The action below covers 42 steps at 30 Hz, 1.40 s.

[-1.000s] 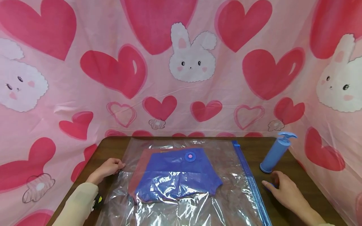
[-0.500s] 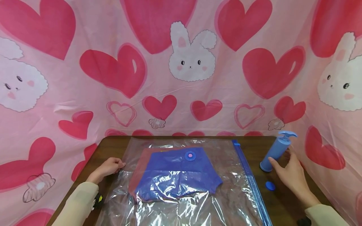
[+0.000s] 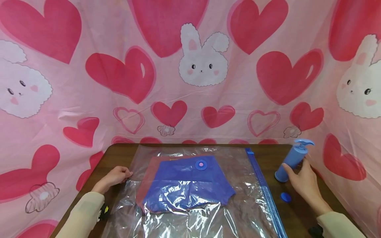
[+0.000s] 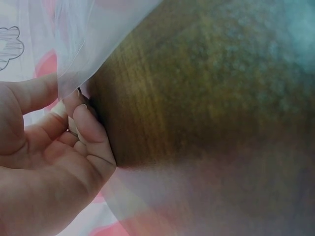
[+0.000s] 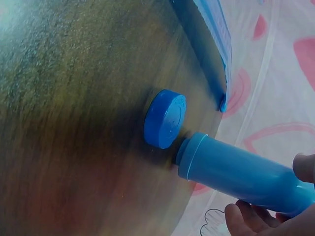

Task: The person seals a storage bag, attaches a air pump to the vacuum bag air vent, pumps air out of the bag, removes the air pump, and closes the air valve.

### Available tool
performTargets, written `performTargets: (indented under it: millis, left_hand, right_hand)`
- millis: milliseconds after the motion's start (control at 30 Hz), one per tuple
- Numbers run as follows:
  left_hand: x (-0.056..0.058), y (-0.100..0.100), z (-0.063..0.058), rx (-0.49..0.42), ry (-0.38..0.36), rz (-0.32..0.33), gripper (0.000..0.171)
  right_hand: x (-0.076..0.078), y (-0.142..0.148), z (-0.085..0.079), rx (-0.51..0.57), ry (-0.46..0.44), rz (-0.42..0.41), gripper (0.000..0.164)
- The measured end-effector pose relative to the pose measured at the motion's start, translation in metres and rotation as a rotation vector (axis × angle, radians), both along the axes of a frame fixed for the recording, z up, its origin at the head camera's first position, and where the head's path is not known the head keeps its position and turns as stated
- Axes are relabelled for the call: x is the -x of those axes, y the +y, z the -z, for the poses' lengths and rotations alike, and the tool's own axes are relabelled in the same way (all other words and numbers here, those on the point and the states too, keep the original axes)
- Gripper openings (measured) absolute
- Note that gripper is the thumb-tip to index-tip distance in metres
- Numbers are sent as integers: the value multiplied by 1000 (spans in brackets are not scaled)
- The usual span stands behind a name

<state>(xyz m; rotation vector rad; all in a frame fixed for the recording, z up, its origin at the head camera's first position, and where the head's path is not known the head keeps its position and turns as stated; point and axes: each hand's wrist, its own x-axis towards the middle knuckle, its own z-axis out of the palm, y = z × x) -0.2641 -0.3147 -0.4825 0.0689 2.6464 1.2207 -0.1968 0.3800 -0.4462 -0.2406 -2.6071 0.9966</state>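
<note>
- From the head view I have the whole spread: one clear bag (image 3: 248,211) on the table (image 3: 271,155), a blue cloth (image 3: 190,185) inside with reddish cloth (image 3: 146,185) showing along its edge, and a blue valve (image 3: 201,165) with a pink centre.
- My left wrist view gives what the head view barely does: the left hand (image 3: 114,177) pinches the bag's edge, thumb meeting fingers (image 4: 91,125) on the film.
- Over on my right wrist view, the blue pump (image 3: 293,158) shows its narrower lower end, near the round cap (image 3: 286,197), whose thick side wall shows here; I can't tell if that end touches the table. Only the head view gives me the pump's T-shaped handle (image 3: 303,142).
- The right hand (image 3: 305,183) grips the pump's barrel, thumb on one side, fingers on the other.
- Against one second ago, that hand is off the cap and round the pump; the cap now lies uncovered. The left hand stays put.
- My count: two hands, one bag, one valve, one pump, one cap.
</note>
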Motion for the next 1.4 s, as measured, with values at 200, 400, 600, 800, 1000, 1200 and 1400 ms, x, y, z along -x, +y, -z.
performTargets:
  millis: [200, 400, 600, 800, 1000, 1200, 1400]
  left_hand:
    - [-1, 1, -2, 2, 3, 4, 30]
    - [-1, 1, -4, 7, -3, 2, 30]
    - [-2, 2, -4, -1, 0, -3, 30]
    - [-1, 2, -3, -5, 6, 0, 30]
    - [-2, 2, -3, 1, -5, -10, 28]
    - [-2, 3, -4, 8, -7, -5, 29]
    - [-1, 3, -4, 15, -4, 2, 29]
  right_hand:
    - [3, 2, 0, 10, -12, 12, 81]
    - [5, 1, 3, -3, 21, 32, 75]
    - [4, -3, 0, -16, 50, 15, 73]
    - [5, -10, -8, -18, 96, -27, 72]
    - [8, -19, -17, -10, 121, -57, 71]
    - [9, -29, -24, -11, 129, -55, 70]
    - [12, -39, -28, -35, 171, -69, 63]
